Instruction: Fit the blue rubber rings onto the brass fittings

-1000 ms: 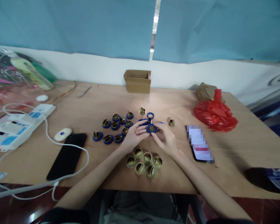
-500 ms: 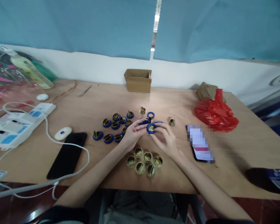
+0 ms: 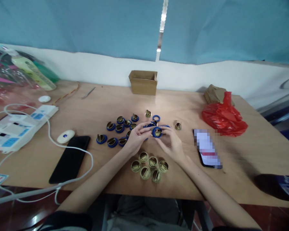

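— What sat closest to the person?
— Just inside the table's front edge (image 3: 183,192), six bare brass caps (image 3: 149,166) lay bunched together. They were between the two forearms and just short of the hands.
— And the hands themselves?
— The left hand (image 3: 135,141) and the right hand (image 3: 172,145) met over the middle of the table. Both were closed in a fingertip pinch on one blue-ringed brass cap (image 3: 157,132), the left fingers on its left side and the right fingers on its right. It sat at the fingertips, beyond both palms. I couldn't tell whether it touched the wood.
— What crowded them?
— A group of ringed caps (image 3: 117,132) was spread left of the left hand, near its knuckles. Just beyond the fingertips lay a loose blue ring (image 3: 155,118) and a small brass piece (image 3: 147,113). Another brass piece (image 3: 177,125) sat just right of the right hand.
— Any open room?
— Bare wood ran between the right hand and a phone with a lit screen (image 3: 207,147). On the left, a black phone (image 3: 69,154) with a white cable (image 3: 92,163) across it lay well apart. Farther back the wood was open up to a cardboard box (image 3: 143,82) at the rear edge. A red plastic bag (image 3: 223,117) sat far right.
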The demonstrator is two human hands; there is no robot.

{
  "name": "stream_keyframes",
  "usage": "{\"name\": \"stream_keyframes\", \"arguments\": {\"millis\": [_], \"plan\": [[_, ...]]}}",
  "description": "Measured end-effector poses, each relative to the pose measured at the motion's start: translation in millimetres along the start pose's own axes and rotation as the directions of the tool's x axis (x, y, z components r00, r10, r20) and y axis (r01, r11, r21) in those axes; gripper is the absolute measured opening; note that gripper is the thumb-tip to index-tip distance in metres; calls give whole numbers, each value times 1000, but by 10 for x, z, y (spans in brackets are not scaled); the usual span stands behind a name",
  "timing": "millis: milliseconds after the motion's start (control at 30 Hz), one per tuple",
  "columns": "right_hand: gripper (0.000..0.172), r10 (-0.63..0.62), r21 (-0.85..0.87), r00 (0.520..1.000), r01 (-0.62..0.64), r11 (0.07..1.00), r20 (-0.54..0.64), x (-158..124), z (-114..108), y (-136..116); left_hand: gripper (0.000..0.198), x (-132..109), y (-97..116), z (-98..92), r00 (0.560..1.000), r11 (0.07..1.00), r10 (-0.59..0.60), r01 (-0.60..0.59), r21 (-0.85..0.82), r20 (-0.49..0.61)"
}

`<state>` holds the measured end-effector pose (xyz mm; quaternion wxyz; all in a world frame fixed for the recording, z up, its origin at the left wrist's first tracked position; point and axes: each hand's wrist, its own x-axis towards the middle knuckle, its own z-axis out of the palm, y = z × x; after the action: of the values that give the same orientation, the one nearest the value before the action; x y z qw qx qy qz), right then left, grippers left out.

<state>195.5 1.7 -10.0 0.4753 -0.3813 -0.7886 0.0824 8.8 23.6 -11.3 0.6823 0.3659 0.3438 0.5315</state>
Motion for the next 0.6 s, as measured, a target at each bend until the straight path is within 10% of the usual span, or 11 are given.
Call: {"name": "stream_keyframes", "arguments": {"millis": [600], "plan": [[39, 204, 201, 974, -221, 954, 103, 7, -14, 62, 38, -52, 18, 56, 994, 992, 77, -84, 94, 75]]}}
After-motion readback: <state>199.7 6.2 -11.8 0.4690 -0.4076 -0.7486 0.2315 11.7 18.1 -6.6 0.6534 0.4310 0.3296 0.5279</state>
